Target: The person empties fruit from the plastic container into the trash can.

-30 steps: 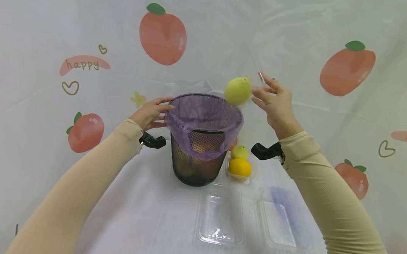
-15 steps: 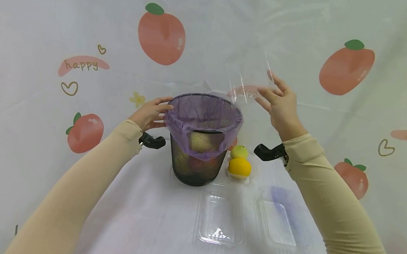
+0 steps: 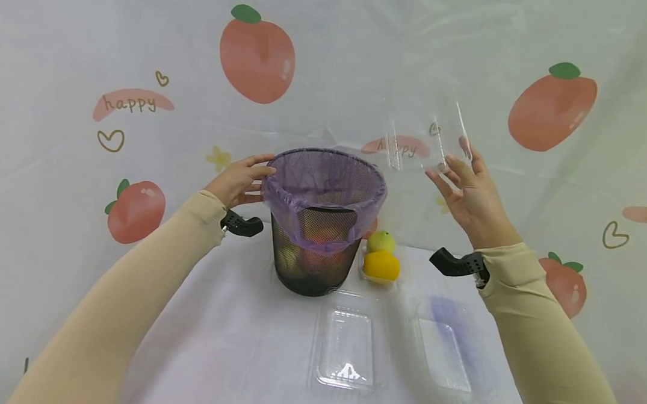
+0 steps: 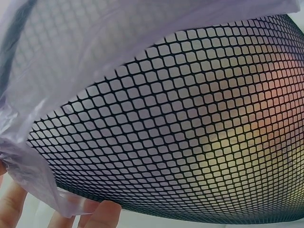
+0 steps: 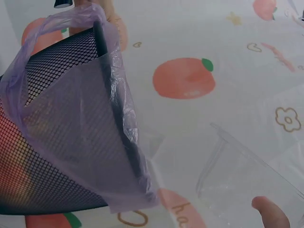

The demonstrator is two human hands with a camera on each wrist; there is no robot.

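A black mesh bin (image 3: pixel 286 239) stands upright, lined with a thin purple bag (image 3: pixel 328 247) folded over its rim. Yellowish and reddish fruit (image 4: pixel 237 147) shows through the mesh in the left wrist view. My left hand (image 3: pixel 239 180) rests against the bin's left side, fingers extended at the rim and the bag's edge. To the right of the bin, raised above it, my right hand (image 3: pixel 474 196) pinches a clear plastic box (image 3: pixel 413 130) between thumb and fingers. Nothing shows inside the box; the printed backdrop is seen through it.
Right of the bin, a pale green fruit (image 3: pixel 381 241) and an orange-yellow fruit (image 3: pixel 381 267) sit in a clear tray. Two clear plastic boxes (image 3: pixel 345 347) lie on the white cloth in front, the right-hand one (image 3: pixel 447 352) over a purple patch. A printed cloth (image 3: pixel 329 63) hangs behind.
A yellow-green fruit has dropped from the clear box into the bin, seen falling behind the mesh. My right hand has moved right and down with the box. The left hand has stayed put.
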